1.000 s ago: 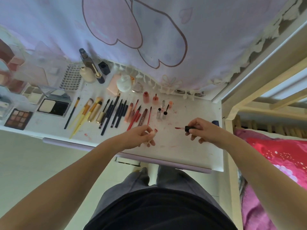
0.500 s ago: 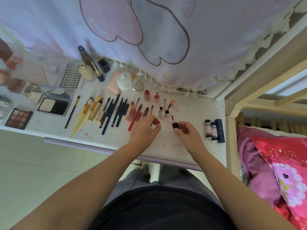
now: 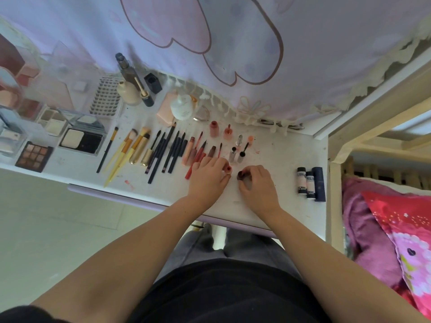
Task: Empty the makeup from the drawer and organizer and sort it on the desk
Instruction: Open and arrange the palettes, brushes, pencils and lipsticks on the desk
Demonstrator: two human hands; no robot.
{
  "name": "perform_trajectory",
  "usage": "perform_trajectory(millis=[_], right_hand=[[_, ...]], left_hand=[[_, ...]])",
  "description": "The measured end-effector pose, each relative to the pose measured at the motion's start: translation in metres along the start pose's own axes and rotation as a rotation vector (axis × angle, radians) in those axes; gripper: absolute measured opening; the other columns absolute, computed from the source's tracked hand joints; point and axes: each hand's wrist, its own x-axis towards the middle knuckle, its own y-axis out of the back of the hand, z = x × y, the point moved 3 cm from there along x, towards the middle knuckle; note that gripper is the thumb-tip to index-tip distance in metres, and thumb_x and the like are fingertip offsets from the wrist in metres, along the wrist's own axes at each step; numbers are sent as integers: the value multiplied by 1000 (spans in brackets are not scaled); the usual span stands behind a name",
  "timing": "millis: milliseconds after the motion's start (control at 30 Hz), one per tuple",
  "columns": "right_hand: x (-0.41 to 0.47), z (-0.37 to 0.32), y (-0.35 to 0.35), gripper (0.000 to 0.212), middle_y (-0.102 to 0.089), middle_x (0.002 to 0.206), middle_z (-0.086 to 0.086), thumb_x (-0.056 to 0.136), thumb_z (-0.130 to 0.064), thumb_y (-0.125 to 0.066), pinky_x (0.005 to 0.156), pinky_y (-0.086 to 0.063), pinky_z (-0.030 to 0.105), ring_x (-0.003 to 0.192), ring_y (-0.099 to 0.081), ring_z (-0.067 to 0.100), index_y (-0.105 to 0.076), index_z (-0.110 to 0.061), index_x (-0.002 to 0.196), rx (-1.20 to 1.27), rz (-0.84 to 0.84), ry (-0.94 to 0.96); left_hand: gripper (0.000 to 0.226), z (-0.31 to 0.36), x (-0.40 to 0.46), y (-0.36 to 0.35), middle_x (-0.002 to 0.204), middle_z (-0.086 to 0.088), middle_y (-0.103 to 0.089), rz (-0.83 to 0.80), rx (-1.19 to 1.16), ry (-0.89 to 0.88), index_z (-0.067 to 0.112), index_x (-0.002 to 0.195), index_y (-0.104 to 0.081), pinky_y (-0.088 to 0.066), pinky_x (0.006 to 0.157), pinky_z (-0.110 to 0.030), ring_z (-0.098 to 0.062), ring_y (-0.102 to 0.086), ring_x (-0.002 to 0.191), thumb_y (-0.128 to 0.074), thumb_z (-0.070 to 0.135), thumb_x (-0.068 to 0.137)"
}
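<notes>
My left hand (image 3: 207, 178) holds a small lip gloss tube (image 3: 227, 169) upright on the white desk (image 3: 275, 157), its red opening facing up. Just to its right, my right hand (image 3: 257, 183) pinches the dark cap of the gloss wand (image 3: 241, 175) against the desk; the wand tip is hidden. Behind my hands lies a sorted row: brushes (image 3: 130, 148), black pencils (image 3: 168, 150), red lip products (image 3: 198, 152) and opened gloss tubes (image 3: 235, 152). Palettes (image 3: 33, 156) and a compact (image 3: 80, 141) sit at the left.
Three small bottles (image 3: 310, 184) lie at the desk's right end. Bottles and jars (image 3: 135, 89) stand against the pink curtain (image 3: 210, 43) behind. A clear organizer (image 3: 11, 136) is at far left. A bed frame (image 3: 335, 183) and pink bedding (image 3: 396, 229) adjoin on the right.
My right hand has swung the wand in from the right and lowered it beside the tube. My left hand has shifted forward with the tube toward the row. The view has tilted.
</notes>
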Motion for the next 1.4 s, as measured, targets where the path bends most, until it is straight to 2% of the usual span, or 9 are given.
perform_trajectory(millis=[200, 333, 500, 600, 700, 867, 1033, 1267, 1400], right_hand=[[-3, 1, 10, 40, -49, 118, 4, 86, -17, -62, 89, -35, 19, 102, -48, 13, -51, -8, 124, 91, -112, -29], [-6, 16, 57, 29, -53, 114, -1, 91, -13, -57, 82, -37, 15, 93, -49, 3, -56, -12, 120, 82, -75, -40], [1, 58, 120, 32, -54, 121, 7, 86, -20, -62, 94, -39, 31, 112, -50, 25, -58, -14, 117, -263, -78, -14], [0, 72, 115, 57, -29, 149, 4, 83, -41, -64, 115, -19, 45, 140, -23, 25, -42, -23, 133, -597, -377, 24], [3, 78, 105, 57, -19, 153, 4, 87, -40, -59, 115, 0, 53, 145, -8, 22, -36, -23, 136, -710, -465, 106], [18, 76, 101, 49, -38, 138, 1, 86, -41, -60, 117, -4, 48, 132, -34, 23, -42, -19, 126, -620, -395, 212], [16, 54, 97, 52, -52, 124, 4, 79, -41, -69, 100, -34, 36, 114, -48, 25, -51, -13, 119, -308, -202, 371], [24, 46, 115, 59, -46, 123, -6, 86, -39, -65, 88, -43, 20, 109, -49, 6, -42, -20, 136, 168, -374, 118], [33, 41, 128, 40, -66, 76, -5, 98, -47, -37, 64, -41, 23, 62, -56, 8, -62, -16, 94, 120, -472, -83]], left_hand=[[33, -3, -11, 10, 102, -6, -63, 52, -56, 37, 9, 111, -58, -39, 92, -37, -27, -57, 100, -66, 27, 84], [20, 1, -37, 23, 83, -2, -57, 89, -138, -118, 16, 99, -49, -41, 76, -27, -19, -55, 78, -52, 29, 85], [19, 62, -42, -7, 86, 0, -60, -121, -119, -415, 17, 100, -53, -45, 70, -26, -17, -54, 76, -44, 28, 88], [25, 99, -21, -32, 108, -5, -58, -319, -185, -261, 11, 115, -55, -41, 85, -32, -22, -51, 98, -44, 21, 95], [25, 118, -2, -52, 112, -8, -55, -395, -263, -13, 11, 118, -52, -42, 88, -36, -24, -49, 103, -40, 18, 97], [28, 121, 17, -66, 110, -14, -57, -410, -376, 259, 5, 116, -55, -41, 85, -33, -28, -54, 101, -37, 18, 99], [30, 113, 25, -53, 103, -6, -61, -432, -809, 527, 11, 118, -56, -45, 78, -31, -17, -54, 85, -40, 28, 100], [27, 104, 22, -32, 90, 4, -62, -418, -831, 475, 10, 117, -57, -53, 84, -28, -11, -60, 81, -47, 26, 98], [20, 108, 21, -19, 92, -3, -60, -374, -560, 252, 12, 107, -57, -51, 80, -33, -19, -58, 83, -49, 27, 96]])
